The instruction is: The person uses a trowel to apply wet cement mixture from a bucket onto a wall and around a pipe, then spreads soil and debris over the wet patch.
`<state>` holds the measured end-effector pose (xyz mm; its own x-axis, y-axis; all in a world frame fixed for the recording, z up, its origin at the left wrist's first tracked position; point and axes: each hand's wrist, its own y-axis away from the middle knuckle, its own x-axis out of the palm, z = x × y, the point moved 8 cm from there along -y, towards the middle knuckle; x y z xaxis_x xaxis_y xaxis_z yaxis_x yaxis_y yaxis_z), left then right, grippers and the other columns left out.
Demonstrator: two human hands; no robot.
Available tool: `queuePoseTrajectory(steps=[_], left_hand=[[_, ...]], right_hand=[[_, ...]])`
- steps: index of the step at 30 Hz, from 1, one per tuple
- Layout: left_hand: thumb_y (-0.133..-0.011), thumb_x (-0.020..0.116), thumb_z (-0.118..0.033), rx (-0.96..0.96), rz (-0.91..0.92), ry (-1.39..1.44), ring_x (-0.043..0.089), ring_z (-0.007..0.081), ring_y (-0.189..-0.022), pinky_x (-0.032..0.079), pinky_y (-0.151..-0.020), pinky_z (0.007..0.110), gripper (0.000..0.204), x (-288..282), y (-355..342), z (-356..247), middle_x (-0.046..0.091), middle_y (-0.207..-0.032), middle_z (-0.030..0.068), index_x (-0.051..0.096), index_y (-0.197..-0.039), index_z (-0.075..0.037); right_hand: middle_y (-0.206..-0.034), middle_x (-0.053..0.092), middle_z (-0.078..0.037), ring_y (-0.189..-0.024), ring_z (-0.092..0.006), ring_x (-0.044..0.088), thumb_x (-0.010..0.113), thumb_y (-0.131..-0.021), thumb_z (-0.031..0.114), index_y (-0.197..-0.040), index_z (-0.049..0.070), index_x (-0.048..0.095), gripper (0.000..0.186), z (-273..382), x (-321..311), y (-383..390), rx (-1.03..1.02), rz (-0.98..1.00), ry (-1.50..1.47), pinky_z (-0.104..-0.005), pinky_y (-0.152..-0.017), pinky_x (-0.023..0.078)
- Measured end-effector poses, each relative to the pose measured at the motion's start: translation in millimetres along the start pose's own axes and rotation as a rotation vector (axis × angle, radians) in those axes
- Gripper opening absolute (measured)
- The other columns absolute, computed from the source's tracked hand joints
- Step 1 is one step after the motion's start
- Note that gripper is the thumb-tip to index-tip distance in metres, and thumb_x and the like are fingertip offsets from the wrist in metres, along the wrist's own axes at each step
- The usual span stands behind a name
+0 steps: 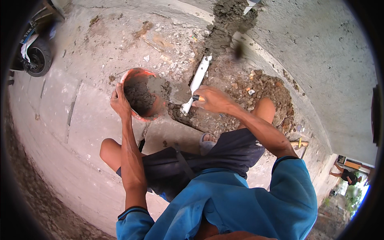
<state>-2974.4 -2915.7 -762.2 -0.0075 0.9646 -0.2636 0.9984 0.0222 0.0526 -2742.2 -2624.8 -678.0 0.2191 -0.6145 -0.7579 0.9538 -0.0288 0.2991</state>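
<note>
Rough concrete floor (60, 120) outdoors, beside a plastered wall (320, 52), with a rubble-filled trench (260, 88) along its foot. I squatted there. My left hand (119, 102) gripped the rim of an orange bowl (140, 94) full of wet grey mortar, fingers curled over the edge. My right hand (212, 99) was wrapped tight around a trowel handle (197, 97), just beside a white pipe (196, 82) lying in the trench. A scooter wheel (38, 60) sat far left.
</note>
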Motion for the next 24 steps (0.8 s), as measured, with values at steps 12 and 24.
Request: queuePoseTrajectory(steps=[12,24], left_hand=[[-0.102,0.059,-0.047,0.065,-0.071,0.021,0.044,0.0067,-0.071,0.036,-0.063,0.025,0.053,-18.5,-0.5,-12.7,0.054,-0.074,-0.0038,0.074,-0.094,0.003],[-0.103,0.061,-0.043,0.081,-0.12,0.1,0.042,0.0058,-0.069,0.034,-0.06,0.024,0.049,-22.7,-2.3,-11.1,0.053,-0.074,-0.0043,0.071,-0.086,0.003]], right_hand=[[-0.083,0.069,-0.008,-0.068,-0.0167,0.063,0.074,-0.094,0.033,-0.11,0.0,0.07,0.037,-36.7,-77.0,73.1,0.041,0.68,-0.483,-0.0333,-0.06,0.049],[-0.064,0.062,0.002,-0.045,-0.0054,0.052,0.067,-0.097,0.045,-0.095,0.006,0.071,0.039,-216.8,-221.4,101.4,0.581,-0.121,-0.507,-0.0231,-0.038,0.042]])
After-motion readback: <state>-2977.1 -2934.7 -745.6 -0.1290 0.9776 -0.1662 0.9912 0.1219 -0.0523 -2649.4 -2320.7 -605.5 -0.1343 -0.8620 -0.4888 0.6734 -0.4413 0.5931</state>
